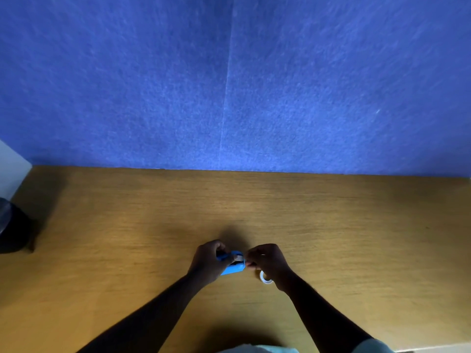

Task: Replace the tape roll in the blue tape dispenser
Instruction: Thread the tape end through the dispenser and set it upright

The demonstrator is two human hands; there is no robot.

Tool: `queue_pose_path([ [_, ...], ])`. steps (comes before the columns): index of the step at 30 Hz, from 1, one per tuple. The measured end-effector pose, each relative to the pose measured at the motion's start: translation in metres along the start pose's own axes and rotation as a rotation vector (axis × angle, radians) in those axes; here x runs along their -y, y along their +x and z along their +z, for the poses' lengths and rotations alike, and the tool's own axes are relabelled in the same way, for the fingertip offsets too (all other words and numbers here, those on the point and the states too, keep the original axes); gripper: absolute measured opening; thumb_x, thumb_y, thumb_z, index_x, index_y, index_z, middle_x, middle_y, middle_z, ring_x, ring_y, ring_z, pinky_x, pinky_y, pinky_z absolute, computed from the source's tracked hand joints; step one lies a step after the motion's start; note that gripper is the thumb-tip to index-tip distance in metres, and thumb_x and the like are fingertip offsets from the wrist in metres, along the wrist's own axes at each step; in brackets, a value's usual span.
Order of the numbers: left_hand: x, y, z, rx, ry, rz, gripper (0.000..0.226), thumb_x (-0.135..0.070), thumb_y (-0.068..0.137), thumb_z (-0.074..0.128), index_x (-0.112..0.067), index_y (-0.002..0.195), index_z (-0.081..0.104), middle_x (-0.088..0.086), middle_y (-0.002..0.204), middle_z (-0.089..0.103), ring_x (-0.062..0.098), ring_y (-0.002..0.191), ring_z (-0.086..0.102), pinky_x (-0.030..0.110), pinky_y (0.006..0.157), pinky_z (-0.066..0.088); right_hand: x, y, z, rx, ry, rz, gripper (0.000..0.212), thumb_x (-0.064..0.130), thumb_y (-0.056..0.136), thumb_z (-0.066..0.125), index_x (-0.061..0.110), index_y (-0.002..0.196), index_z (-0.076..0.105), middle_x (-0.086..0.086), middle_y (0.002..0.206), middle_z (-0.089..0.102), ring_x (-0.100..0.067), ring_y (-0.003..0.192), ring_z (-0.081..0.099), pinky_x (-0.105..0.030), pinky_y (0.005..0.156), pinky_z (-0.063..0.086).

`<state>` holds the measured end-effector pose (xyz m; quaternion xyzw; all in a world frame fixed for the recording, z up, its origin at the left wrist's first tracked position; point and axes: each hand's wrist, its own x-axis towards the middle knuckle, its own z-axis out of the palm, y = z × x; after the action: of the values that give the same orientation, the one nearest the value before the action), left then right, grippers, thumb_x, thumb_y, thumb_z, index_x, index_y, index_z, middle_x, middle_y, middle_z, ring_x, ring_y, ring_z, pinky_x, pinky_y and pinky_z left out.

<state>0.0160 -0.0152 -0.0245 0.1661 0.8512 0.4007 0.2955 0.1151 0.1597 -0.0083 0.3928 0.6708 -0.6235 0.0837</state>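
The left hand [207,261] is gripping the blue tape dispenser [232,265], with its fingers curled over the dispenser's left end and top. The dispenser is lying on the wooden desk [127,225] or being held just above it; which one cannot be told. Just right of the dispenser, the right hand [267,259] is bunching its fingertips together at the dispenser's right end, apparently pinching something small and pale there, though what it is pinching is too small to make out. A clear tape roll [265,278] is lying flat on the desk just right of and nearer than the dispenser, partly tucked under the right wrist.

There is one dispenser, one loose roll, and two hands, both bare-armed. The dispenser is showing as a small bright blue plastic wedge with a darker opening and a pale patch near its top. Far left of the dispenser, a dark rounded object [11,225] is sitting at the desk's edge. Behind the dispenser, a blue felt panel [229,85] is standing along the desk's far side.
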Motion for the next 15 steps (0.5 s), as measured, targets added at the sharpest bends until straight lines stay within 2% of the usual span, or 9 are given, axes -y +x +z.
queue_pose_path([
  [2,0.0009,-0.0005,-0.0006,0.002,-0.003,0.013,0.026,-0.042,0.076,0.081,-0.023,0.090,0.072,-0.010,0.090,0.073,0.006,0.082,0.068,0.015,0.066,0.050,0.0005,-0.0010,-0.0002,-0.001,-0.043,-0.025,0.004,-0.004,0.083,0.077,-0.003,0.085,0.080,-0.027,0.087,0.078,-0.031,0.079,0.078,-0.037,0.077,0.066],
  [6,0.0017,-0.0012,-0.0011,0.009,-0.019,0.026,0.024,-0.041,0.077,0.081,-0.023,0.090,0.072,-0.010,0.091,0.073,0.005,0.083,0.068,0.019,0.068,0.052,0.0003,-0.0025,-0.0002,-0.050,-0.044,-0.042,0.016,-0.002,0.079,0.083,-0.005,0.091,0.074,-0.026,0.086,0.078,-0.027,0.070,0.074,-0.041,0.073,0.064],
  [11,0.0033,-0.0005,-0.0010,0.014,-0.012,0.045,0.023,-0.038,0.079,0.080,-0.022,0.092,0.072,-0.009,0.092,0.073,0.006,0.085,0.068,0.018,0.069,0.051,0.0005,-0.0023,-0.0023,-0.054,0.007,0.014,0.019,-0.001,0.083,0.078,0.005,0.100,0.071,-0.016,0.085,0.079,-0.019,0.069,0.073,-0.032,0.066,0.062],
  [15,0.0044,0.0002,-0.0003,0.011,-0.001,0.045,0.024,-0.039,0.079,0.080,-0.022,0.093,0.073,-0.010,0.093,0.073,0.006,0.086,0.068,0.023,0.073,0.054,0.0006,-0.0019,-0.0021,-0.030,0.005,0.062,0.020,-0.002,0.081,0.074,0.011,0.096,0.075,-0.018,0.087,0.079,-0.019,0.069,0.072,-0.028,0.063,0.061],
])
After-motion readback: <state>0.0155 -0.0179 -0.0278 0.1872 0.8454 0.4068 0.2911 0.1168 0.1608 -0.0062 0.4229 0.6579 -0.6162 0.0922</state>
